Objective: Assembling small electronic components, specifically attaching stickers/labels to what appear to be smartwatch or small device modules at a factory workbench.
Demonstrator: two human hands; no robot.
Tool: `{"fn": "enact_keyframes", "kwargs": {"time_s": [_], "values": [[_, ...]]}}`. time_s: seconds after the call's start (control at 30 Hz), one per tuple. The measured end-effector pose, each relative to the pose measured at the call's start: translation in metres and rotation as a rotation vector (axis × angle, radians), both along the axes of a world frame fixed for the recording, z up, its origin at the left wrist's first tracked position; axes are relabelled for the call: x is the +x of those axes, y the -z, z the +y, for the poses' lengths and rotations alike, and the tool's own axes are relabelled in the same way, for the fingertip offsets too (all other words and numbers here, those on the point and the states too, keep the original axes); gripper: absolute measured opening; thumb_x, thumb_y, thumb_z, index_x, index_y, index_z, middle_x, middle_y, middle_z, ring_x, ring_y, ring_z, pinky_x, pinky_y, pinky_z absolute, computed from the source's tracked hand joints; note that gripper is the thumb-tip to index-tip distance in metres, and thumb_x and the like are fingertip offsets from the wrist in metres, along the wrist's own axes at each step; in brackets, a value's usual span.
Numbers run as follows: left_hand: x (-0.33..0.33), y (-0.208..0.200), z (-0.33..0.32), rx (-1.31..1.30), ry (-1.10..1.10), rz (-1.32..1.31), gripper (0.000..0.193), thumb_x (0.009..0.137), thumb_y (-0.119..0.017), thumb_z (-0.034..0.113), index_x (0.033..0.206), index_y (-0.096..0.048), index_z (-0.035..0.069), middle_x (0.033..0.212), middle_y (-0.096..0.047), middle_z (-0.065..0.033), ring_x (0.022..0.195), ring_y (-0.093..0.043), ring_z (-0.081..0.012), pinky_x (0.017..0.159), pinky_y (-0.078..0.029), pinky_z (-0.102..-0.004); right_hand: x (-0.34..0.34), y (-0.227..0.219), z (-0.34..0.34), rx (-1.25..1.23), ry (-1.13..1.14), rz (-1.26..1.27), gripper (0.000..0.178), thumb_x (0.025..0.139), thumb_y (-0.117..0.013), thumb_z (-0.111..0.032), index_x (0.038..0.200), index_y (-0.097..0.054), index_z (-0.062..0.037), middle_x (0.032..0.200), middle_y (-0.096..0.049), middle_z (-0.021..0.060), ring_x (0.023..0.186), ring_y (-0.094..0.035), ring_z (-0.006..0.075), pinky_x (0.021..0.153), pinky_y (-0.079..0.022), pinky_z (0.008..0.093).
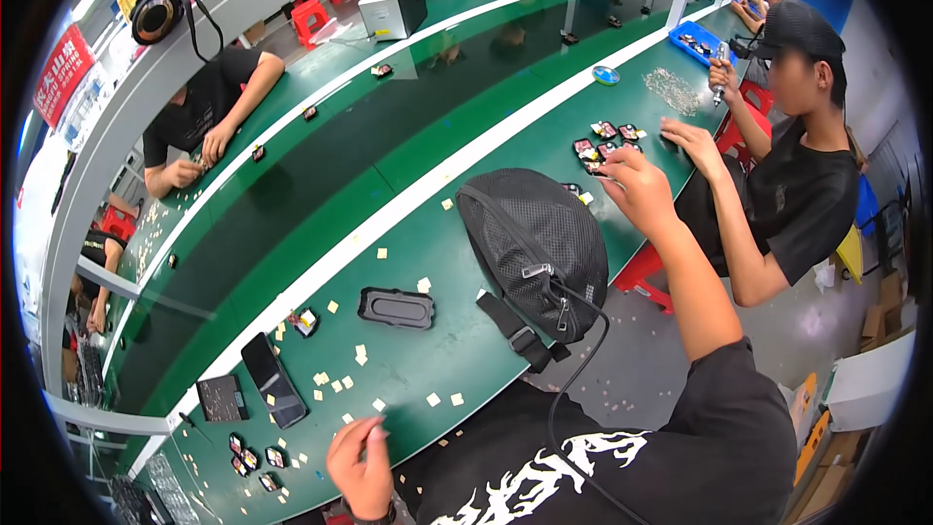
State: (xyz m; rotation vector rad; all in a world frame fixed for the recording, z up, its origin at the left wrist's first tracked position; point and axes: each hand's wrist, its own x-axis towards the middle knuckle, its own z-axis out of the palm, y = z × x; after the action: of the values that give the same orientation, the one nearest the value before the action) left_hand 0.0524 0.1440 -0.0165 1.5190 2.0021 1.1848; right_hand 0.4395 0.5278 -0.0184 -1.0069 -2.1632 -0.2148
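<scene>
My right hand (639,190) reaches out to a cluster of small black parts with red and pale insides. Its thumb and fingertips close at the edge of the nearest small black part (586,150). Low in the view, my left hand (360,472) hovers by the table's near edge, fingers curled toward the thumb; whatever it might hold is hidden and slightly blurred. Around it lie scattered pale square pads (432,399). Several more small black parts (249,458) sit to its left, and a single one (304,321) lies farther in.
A black mesh bag (535,243) with a strap and cable stands between my hands. Nearby lie a black tray (396,308), a phone (274,379) and a dark box (223,399). At right sits a co-worker (797,156) holding a tool. A dark conveyor belt (389,160) runs beyond.
</scene>
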Motion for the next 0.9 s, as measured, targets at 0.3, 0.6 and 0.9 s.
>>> {"fn": "enact_keyframes", "kwargs": {"time_s": [0.3, 0.6, 0.9], "values": [[0.085, -0.036, 0.127, -0.105, 0.459, -1.265, 0.058, 0.101, -0.058, 0.014, 0.152, -0.033, 0.0, 0.138, -0.057, -0.0154, 0.108, -0.062, -0.0156, 0.084, -0.052, -0.0285, -0.111, -0.051, -0.159, -0.024, -0.627, 0.183, 0.025, 0.069, -0.077, 0.0, 0.093, -0.072, 0.0003, 0.093, -0.063, 0.0095, 0.067, -0.064, 0.0219, 0.054, -0.052, 0.0304], [0.064, -0.032, 0.099, -0.086, 0.249, -1.156, 0.05, 0.103, -0.053, 0.008, 0.149, -0.037, 0.0, 0.125, -0.064, -0.0143, 0.097, -0.064, -0.0139, 0.085, -0.053, -0.0279, -0.123, -0.064, -0.208, -1.475, -0.554, 0.601, 0.03, 0.102, -0.052, -0.009, 0.131, -0.052, -0.0008, 0.089, -0.065, 0.0078, 0.062, -0.056, 0.0107, 0.057, -0.045, 0.0211], [0.063, -0.029, 0.08, 0.063, 0.192, -0.739, 0.045, 0.101, -0.054, 0.003, 0.145, -0.043, -0.002, 0.117, -0.067, -0.0155, 0.095, -0.063, -0.012, 0.082, -0.053, -0.0265, -0.153, -0.057, -0.212, -2.059, -0.67, 0.936, 0.012, 0.104, -0.05, -0.011, 0.107, -0.04, -0.0058, 0.084, -0.065, 0.0169, 0.054, -0.049, 0.0075, 0.046, -0.035, 0.0207]]}}
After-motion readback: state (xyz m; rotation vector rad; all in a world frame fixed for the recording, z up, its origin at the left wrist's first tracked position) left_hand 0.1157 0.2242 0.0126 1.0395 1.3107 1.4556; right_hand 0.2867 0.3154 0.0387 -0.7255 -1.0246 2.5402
